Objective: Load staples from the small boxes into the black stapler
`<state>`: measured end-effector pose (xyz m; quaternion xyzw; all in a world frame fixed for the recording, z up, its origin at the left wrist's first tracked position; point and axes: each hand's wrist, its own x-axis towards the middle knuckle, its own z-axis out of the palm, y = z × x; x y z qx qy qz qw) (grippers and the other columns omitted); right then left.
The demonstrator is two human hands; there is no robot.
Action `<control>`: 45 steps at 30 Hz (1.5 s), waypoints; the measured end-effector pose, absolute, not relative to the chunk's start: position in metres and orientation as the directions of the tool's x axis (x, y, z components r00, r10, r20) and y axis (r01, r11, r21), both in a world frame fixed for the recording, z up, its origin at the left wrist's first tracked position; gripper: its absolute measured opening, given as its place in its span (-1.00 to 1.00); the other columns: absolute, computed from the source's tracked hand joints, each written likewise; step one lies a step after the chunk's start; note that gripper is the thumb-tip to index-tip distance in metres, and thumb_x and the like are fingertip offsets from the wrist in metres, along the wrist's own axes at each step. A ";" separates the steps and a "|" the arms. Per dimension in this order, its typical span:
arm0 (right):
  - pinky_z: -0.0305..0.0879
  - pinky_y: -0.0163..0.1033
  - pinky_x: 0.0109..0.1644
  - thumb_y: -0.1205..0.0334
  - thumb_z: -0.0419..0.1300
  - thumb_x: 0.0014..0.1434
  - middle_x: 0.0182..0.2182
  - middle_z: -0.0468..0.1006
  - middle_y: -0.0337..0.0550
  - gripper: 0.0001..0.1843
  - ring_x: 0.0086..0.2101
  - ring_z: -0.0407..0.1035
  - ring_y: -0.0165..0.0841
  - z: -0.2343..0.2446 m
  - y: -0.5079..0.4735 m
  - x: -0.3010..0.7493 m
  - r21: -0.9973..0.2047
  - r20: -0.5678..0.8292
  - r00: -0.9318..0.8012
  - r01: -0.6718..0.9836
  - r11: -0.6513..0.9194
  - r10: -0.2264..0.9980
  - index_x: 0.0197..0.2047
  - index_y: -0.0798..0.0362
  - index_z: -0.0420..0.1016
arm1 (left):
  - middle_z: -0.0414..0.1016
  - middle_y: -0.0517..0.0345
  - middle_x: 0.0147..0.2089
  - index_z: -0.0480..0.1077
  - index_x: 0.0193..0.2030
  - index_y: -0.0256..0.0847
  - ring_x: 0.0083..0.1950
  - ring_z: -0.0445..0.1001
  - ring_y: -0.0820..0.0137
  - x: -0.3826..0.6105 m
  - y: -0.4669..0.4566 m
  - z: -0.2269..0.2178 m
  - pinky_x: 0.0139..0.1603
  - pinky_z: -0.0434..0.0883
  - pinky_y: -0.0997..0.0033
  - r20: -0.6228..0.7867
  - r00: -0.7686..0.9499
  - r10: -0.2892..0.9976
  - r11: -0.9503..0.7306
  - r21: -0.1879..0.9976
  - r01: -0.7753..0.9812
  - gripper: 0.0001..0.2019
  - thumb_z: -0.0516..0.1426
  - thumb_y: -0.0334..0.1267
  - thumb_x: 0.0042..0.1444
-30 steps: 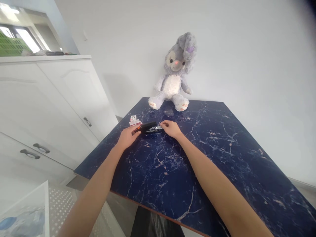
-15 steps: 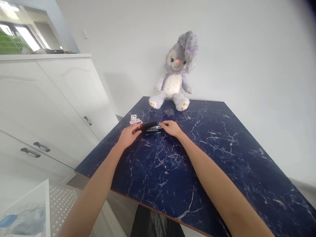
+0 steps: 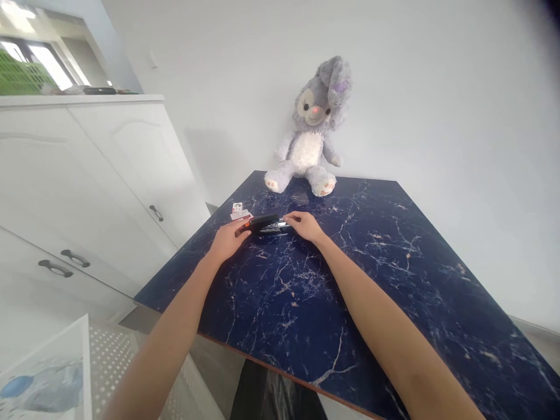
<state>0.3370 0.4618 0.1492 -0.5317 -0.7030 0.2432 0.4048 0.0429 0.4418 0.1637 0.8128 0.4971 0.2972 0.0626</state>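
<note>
A black stapler (image 3: 264, 221) with an orange bit at its left end is opened up over the table, its metal inner part showing beneath the black top. My left hand (image 3: 227, 240) is closed around the left end and holds it. At the other end, my right hand (image 3: 305, 226) pinches with thumb and fingertips close to the metal part. Whatever lies between those fingertips is too small to make out. Just behind my left hand lie a small red-and-white packet (image 3: 240, 215) and a little white card or box (image 3: 237, 207).
The dark blue marbled table (image 3: 289, 315) spreads under both arms. A grey plush rabbit (image 3: 307, 149) sits at its back edge against the wall, a dark flat piece (image 3: 300, 199) before its feet. White cabinets (image 3: 87, 175) stand left; a white perforated basket (image 3: 109, 356) is at lower left.
My right fingertips have shifted very slightly at the stapler's right end. My left hand keeps its hold, and the view has moved a touch.
</note>
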 end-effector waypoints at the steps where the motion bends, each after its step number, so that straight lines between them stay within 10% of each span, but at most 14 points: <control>1: 0.39 -0.20 0.06 0.04 0.23 0.24 -0.16 0.69 -0.24 -0.77 -0.14 0.55 -0.28 0.149 0.461 0.338 -0.789 0.317 -0.109 0.522 0.325 0.942 -0.17 -0.07 0.66 | 0.57 0.10 0.16 0.44 0.26 -0.02 -0.19 0.58 0.30 0.043 0.442 0.164 0.04 0.49 0.24 0.420 0.330 0.845 -0.499 0.398 0.770 -0.58 0.17 -0.11 0.27; 35: 0.31 -0.16 0.03 0.22 0.07 0.39 -0.13 0.65 -0.12 -0.75 -0.13 0.46 -0.22 0.147 0.443 0.327 -0.463 0.487 -0.177 0.778 0.425 0.855 -0.07 -0.04 0.59 | 0.61 0.06 0.06 0.44 0.25 -0.06 -0.11 0.60 0.24 0.044 0.440 0.167 0.08 0.47 0.23 0.411 0.325 0.852 -0.486 0.389 0.782 -0.58 0.18 -0.14 0.26; 45: 0.30 -0.19 0.00 0.20 0.09 0.34 -0.19 0.65 -0.16 -0.78 -0.16 0.47 -0.25 0.149 0.444 0.328 -0.532 0.473 -0.158 0.734 0.423 0.867 -0.12 -0.03 0.57 | 0.59 0.06 0.10 0.43 0.26 -0.07 -0.17 0.59 0.28 0.043 0.442 0.164 0.03 0.48 0.25 0.419 0.334 0.844 -0.499 0.389 0.774 -0.57 0.17 -0.14 0.26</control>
